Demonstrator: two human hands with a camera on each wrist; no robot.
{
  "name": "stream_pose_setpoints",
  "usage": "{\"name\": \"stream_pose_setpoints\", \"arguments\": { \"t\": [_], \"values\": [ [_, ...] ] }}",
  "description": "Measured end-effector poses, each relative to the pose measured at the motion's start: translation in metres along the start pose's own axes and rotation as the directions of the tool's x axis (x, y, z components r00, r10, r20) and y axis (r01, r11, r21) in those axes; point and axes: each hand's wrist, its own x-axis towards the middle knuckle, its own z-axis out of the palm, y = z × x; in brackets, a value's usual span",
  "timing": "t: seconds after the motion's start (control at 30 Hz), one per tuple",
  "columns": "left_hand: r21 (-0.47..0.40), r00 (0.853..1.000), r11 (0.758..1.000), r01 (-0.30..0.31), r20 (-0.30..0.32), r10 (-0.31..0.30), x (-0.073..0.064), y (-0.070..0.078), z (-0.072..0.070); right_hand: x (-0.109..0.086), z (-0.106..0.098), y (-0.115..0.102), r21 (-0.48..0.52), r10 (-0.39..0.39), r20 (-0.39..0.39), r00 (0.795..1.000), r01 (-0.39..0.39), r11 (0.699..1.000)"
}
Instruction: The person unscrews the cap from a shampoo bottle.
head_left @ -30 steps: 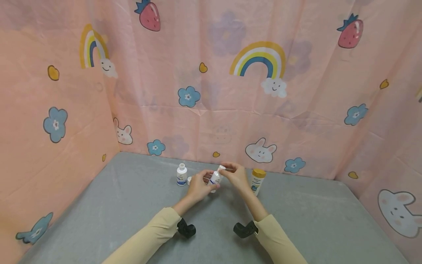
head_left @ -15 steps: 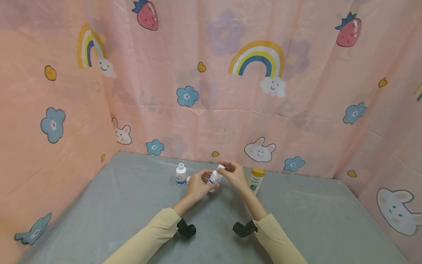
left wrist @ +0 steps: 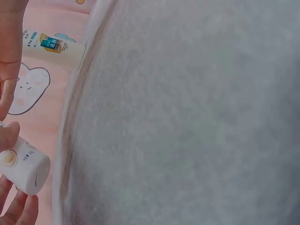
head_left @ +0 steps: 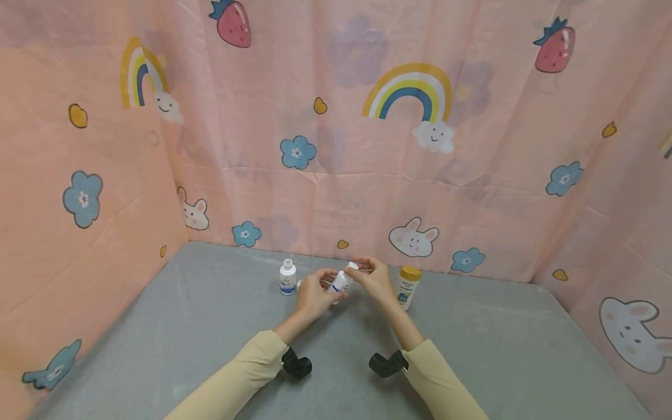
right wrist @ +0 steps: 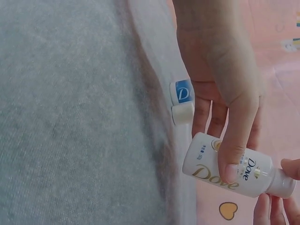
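My left hand [head_left: 314, 296] grips a small white Dove bottle [right wrist: 220, 171] round its body, thumb across the front. The bottle leans to the right, its base showing in the left wrist view. With thumb and fingers, my right hand [head_left: 375, 281] pinches the white cap [right wrist: 282, 183] at its top. Just left of the hands, a second white bottle [head_left: 287, 280] with a blue label stands upright with a bare neck. A loose white cap [right wrist: 183, 114] lies beside it, mostly hidden behind my left hand in the head view.
A cream bottle with a yellow cap [head_left: 410, 273] stands right of my right hand, partly behind the forearm. The grey table [head_left: 336, 379] reaches back to a pink printed curtain [head_left: 336, 116]. Black wrist cameras [head_left: 297, 364] sit at both cuffs.
My right fingers have shifted slightly around the cap, while the left hand keeps its grip on the bottle. The whole head view has drifted slightly. The standing bottles stay in place.
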Motion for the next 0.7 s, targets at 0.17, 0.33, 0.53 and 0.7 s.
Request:
{"name": "stream_pose_setpoints", "arguments": {
  "t": [0.17,0.33,0.53,0.7],
  "values": [
    [-0.006,1.000,1.000,0.012,0.001,-0.012,-0.001,0.001,0.001,-0.010,-0.004,-0.014,-0.021,-0.030,0.039,0.999,0.031,0.999],
    [-0.011,1.000,1.000,0.019,0.004,-0.019,-0.001,0.002,0.001,-0.028,-0.008,-0.036,-0.020,-0.062,0.082,0.995,0.064,0.998],
    [-0.029,1.000,0.999,0.016,0.013,-0.015,-0.002,0.001,0.002,-0.028,-0.009,-0.036,-0.027,-0.074,0.106,0.992,0.077,0.997],
    [-0.046,1.000,0.999,0.024,0.011,-0.023,-0.001,0.000,0.003,-0.020,-0.008,-0.026,-0.009,-0.082,0.124,0.989,0.084,0.996]
  ]
}}
